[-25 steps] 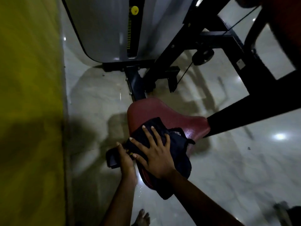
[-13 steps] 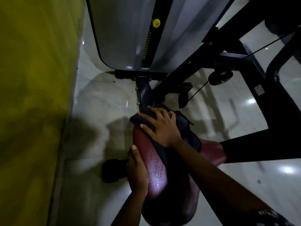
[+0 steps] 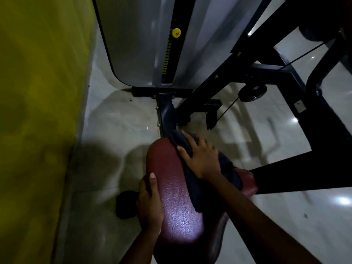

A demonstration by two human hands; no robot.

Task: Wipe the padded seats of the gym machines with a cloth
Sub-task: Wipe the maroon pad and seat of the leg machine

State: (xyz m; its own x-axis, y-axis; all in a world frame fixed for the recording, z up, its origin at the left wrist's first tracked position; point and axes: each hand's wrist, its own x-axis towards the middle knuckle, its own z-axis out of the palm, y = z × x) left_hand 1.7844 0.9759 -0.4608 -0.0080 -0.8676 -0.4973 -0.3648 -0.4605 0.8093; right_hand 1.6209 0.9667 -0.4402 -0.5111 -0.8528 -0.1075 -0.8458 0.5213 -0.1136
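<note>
The right hand (image 3: 200, 159) presses the cloth (image 3: 226, 168) flat on the seat's (image 3: 171, 197) far end to wipe it; the left hand (image 3: 149, 202) grips the seat's near edge, probably steadying it.

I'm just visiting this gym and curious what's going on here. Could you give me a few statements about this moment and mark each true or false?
1. The right hand presses a dark cloth on the red seat. True.
2. The left hand holds the cloth. False: it grips the seat's left edge, apart from the cloth.
3. The cloth covers the whole seat. False: the seat's left side shows bare.
4. A yellow knob sits on the grey panel beyond the seat. True.
5. The wall at left is yellow. True.
</note>
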